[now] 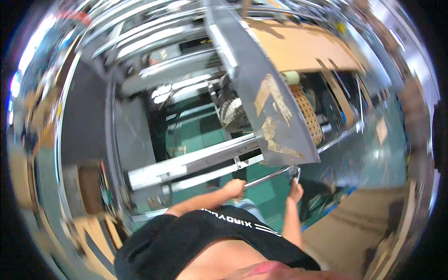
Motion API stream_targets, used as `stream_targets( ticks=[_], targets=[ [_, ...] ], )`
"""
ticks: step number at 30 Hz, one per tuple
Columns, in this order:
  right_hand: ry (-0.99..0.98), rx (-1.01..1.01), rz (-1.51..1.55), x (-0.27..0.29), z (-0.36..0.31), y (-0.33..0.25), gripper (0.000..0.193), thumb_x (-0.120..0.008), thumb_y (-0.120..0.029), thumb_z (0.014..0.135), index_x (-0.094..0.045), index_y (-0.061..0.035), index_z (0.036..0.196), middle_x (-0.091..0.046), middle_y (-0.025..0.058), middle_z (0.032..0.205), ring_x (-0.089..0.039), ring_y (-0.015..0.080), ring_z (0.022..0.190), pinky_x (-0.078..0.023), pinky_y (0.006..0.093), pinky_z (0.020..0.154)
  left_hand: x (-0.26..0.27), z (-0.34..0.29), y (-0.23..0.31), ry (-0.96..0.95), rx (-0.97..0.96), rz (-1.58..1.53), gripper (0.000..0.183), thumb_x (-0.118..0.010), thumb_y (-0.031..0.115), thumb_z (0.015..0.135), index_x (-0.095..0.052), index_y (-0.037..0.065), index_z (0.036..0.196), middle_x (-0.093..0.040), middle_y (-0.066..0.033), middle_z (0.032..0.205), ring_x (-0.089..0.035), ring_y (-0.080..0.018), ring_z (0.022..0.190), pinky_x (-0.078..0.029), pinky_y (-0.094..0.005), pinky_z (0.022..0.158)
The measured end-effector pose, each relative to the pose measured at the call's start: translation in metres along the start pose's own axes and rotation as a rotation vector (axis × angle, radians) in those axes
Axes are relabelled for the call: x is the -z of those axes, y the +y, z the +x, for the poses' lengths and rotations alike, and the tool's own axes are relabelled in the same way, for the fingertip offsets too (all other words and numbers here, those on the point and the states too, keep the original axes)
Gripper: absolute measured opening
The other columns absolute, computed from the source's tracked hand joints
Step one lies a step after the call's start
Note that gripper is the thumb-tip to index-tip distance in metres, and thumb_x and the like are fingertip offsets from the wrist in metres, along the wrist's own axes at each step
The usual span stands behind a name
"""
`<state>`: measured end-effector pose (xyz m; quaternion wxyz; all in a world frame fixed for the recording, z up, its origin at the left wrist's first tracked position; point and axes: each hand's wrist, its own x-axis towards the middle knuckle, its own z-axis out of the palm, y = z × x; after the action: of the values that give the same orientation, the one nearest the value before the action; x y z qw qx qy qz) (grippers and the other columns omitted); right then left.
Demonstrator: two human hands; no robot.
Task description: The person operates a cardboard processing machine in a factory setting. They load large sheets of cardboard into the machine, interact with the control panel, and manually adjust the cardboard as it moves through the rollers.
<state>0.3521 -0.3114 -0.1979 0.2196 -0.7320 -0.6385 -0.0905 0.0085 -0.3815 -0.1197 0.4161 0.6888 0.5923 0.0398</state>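
My left hand is closed around the near end of a long, thin metal rod, perhaps a wrench handle. The rod slants up to the right, to a small metal part at the lower edge of a tall grey panel. Just below that part, my right hand is raised with its fingers closed. What they grip there is too blurred to make out. Torn brown tape clings to the panel's face.
A large machine frame with metal rails stands ahead and to the left, a dark gear-like wheel inside it. Beyond the panel lies a tan board. Brown cardboard covers the floor at right. A brown box stands at left.
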Motion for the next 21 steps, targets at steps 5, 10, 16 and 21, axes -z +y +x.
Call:
stream_targets(
  ticks=[5,10,16,21],
  targets=[
    [-0.178,-0.071,0.484,0.038,0.014,-0.038,0.054,-0.052,-0.047,0.091,-0.059,0.0013,0.068,-0.055,0.0203,0.062,-0.048,0.0359,0.057,-0.038,0.0449,0.057,0.009,-0.020,0.012,0.115,0.061,0.052,0.041,-0.066,0.016,0.070,-0.056,0.005,0.107,-0.064,-0.0168,0.094,-0.063,-0.0353,0.092,-0.050,-0.0459,0.077],
    [-0.373,-0.272,0.886,0.124,0.019,-0.071,0.057,-0.050,-0.047,0.092,-0.062,0.0060,0.076,-0.060,0.0202,0.068,-0.054,0.0313,0.061,-0.043,0.0402,0.058,-0.022,-0.085,0.046,0.860,-0.063,0.306,0.043,-0.055,0.010,0.078,-0.052,0.005,0.120,-0.055,-0.0105,0.117,-0.049,-0.0255,0.116,-0.035,-0.0415,0.101],
    [-0.620,0.313,0.904,0.062,-0.034,0.005,0.035,-0.055,-0.028,0.090,-0.064,0.0061,0.088,-0.064,0.0158,0.076,-0.059,0.0224,0.069,-0.046,0.0365,0.066,-0.126,-0.205,0.028,0.886,0.188,0.284,0.050,-0.053,0.006,0.077,-0.048,0.007,0.127,-0.046,-0.0129,0.136,-0.039,-0.0278,0.130,-0.028,-0.0440,0.110],
    [-0.843,0.708,0.911,0.073,-0.109,-0.078,0.027,-0.054,-0.021,0.092,-0.050,-0.0024,0.072,-0.044,0.0018,0.059,-0.041,0.0104,0.055,-0.034,0.0293,0.049,-0.231,-0.308,-0.022,0.670,1.009,-0.354,0.043,-0.058,0.006,0.072,-0.059,0.005,0.115,-0.059,-0.0189,0.117,-0.056,-0.0328,0.110,-0.045,-0.0409,0.095]
  ],
)
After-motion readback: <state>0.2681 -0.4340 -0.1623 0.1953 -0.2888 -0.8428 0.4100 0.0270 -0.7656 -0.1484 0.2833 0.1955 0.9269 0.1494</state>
